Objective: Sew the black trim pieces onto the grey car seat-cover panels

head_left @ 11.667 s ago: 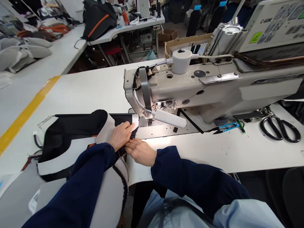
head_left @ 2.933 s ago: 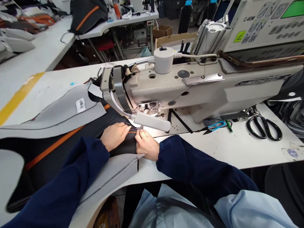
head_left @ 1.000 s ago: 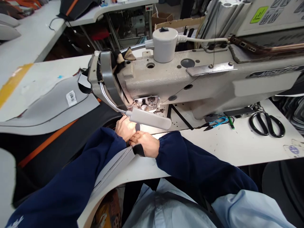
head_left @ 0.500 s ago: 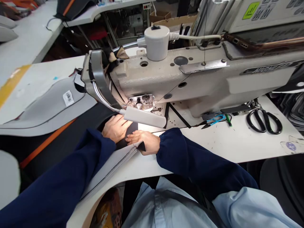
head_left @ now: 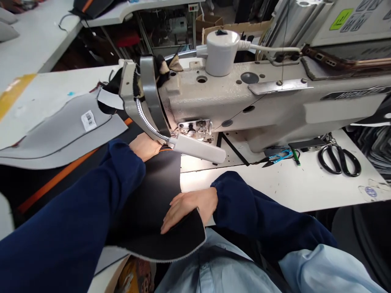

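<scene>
A black panel (head_left: pixel 146 195) with a grey underside and an orange stripe lies across the sewing machine's bed and droops over the table's front edge. My left hand (head_left: pixel 146 147) rests on it beside the needle area, its fingertips hidden behind the machine head and lamp. Farther toward me, my right hand (head_left: pixel 189 207) lies on the panel's near part with fingers stretched out; the panel's edge curls up against that hand. The white lamp (head_left: pixel 200 149) on the sewing machine (head_left: pixel 214 93) lights the sewing spot.
Blue thread snips (head_left: pixel 279 156) and black-handled scissors (head_left: pixel 339 160) lie right on the white table (head_left: pixel 293 191). Left of the machine is a grey piece with a barcode label (head_left: pixel 88 120). Another white table (head_left: pixel 36 40) stands at the back left.
My right hand has moved toward me, away from the left hand. The panel's near part, folded with grey showing before, now lies opened out with its black face up. The view has shifted slightly.
</scene>
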Motion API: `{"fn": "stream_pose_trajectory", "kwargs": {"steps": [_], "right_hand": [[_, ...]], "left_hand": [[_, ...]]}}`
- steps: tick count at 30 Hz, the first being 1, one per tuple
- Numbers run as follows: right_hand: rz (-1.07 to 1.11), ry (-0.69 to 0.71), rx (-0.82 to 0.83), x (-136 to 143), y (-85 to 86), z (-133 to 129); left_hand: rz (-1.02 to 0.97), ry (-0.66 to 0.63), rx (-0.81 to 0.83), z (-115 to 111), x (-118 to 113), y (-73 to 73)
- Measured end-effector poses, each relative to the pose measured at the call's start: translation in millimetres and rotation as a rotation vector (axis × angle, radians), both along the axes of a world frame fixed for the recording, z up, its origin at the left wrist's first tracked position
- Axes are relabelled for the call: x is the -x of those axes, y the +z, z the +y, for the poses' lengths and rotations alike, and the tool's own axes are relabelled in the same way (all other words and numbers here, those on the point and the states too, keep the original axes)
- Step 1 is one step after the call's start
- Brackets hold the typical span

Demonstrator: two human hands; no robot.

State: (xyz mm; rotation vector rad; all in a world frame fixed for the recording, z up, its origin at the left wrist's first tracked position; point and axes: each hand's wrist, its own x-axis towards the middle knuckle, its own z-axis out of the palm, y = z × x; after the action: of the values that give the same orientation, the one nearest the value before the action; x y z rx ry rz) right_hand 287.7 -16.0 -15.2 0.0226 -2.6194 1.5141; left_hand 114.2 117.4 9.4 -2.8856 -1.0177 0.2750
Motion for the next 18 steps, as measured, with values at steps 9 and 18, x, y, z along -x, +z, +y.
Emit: {"fn": "stream_pose_trajectory", "kwargs": {"steps": [9, 18], "right_hand": [[-0.207, -0.664, -0.614, -3.9, -23.9, 13.5], [-0.374, -0.865, -0.686, 19.6, -36.4, 19.6]], "left_hand": [[0.056, -0.275, -0.02, -15.9, 8.0, 8.4], [-0.163, -0.235, -0.073, -21.3, 7.8, -15.0]]}}
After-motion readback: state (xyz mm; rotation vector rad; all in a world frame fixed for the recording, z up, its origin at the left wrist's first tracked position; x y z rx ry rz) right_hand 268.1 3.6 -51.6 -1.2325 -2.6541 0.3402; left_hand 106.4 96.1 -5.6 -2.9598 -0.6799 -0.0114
